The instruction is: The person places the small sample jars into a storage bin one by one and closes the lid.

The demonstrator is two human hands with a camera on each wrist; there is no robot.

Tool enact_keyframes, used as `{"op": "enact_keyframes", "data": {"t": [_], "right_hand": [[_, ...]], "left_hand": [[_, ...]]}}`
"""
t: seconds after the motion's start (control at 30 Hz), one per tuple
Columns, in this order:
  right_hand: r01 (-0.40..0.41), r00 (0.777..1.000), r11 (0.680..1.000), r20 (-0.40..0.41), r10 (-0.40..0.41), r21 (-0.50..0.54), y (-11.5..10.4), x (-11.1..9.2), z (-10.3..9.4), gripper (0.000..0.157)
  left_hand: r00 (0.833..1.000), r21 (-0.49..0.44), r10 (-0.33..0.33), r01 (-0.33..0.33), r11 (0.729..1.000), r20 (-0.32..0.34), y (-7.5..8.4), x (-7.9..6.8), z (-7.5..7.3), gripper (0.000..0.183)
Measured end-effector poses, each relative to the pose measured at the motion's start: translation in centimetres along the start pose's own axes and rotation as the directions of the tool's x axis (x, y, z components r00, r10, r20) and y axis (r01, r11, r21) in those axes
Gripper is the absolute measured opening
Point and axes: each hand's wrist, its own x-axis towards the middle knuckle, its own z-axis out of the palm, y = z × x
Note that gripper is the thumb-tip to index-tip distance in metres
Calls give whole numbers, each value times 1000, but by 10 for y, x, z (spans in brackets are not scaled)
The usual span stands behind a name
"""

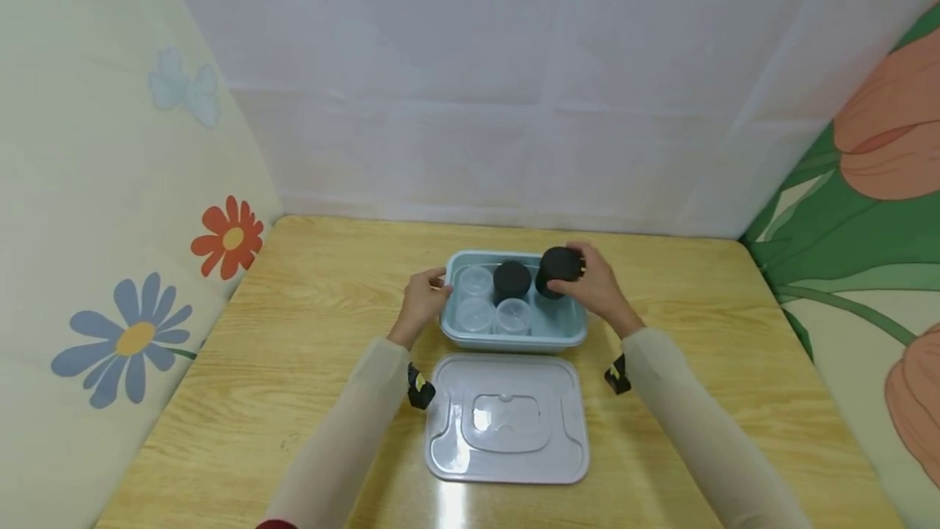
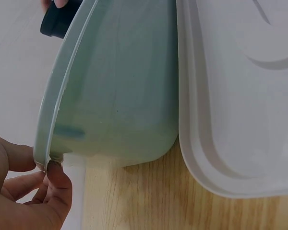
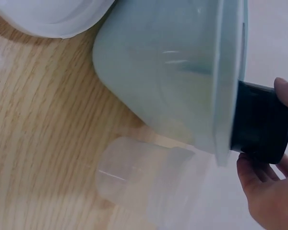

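A light-blue tub [image 1: 554, 321] is set on the wooden table [image 1: 316, 317], its rim pinched between nine and ten o'clock by the thumb and fingertips of the left hand [image 1: 422, 298]. At the tub's two o'clock, a black container [image 1: 556, 264] is gripped by the right hand [image 1: 598, 291], the thumb and fingers being closed around its sides; its top is raised above the rim, but whether the tub's floor is touched cannot be told. Inside, a second black container [image 1: 512, 281] is placed just off centre toward twelve o'clock, with clear cups at ten [image 1: 476, 278], eight [image 1: 474, 317] and six o'clock [image 1: 512, 317]. Another clear cup [image 3: 134, 177] is seen outside, just beside the tub, by the right wrist camera. The grey lid [image 1: 507, 460] is laid flat at six o'clock, near the tub.
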Motion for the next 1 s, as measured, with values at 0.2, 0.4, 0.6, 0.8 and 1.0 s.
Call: {"op": "enact_keyframes", "data": {"t": [0.2, 0.4, 0.6, 0.8, 1.0], "right_hand": [[3, 1000, 1000, 9, -3, -17, 6, 0, 2, 77], [8, 1000, 998, 1, -8, -58, 10, 0, 4, 72], [27, 1000, 996, -12, -28, -86, 17, 2, 7, 65], [31, 999, 995, -10, -32, -93, 18, 2, 7, 65], [33, 999, 995, -12, -34, -95, 18, 1, 6, 65]], "left_hand": [[1000, -3, -4, 4, 1000, 2, 1, -1, 0, 39], [1000, -1, -8, 8, 1000, 3, 2, -2, 0, 39], [1000, -3, -27, 27, 1000, 14, 1, -1, 1, 40], [999, 5, -31, 31, 1000, 17, 2, 0, 0, 40], [1000, 5, -28, 28, 1000, 11, 1, -1, 0, 40]]}}
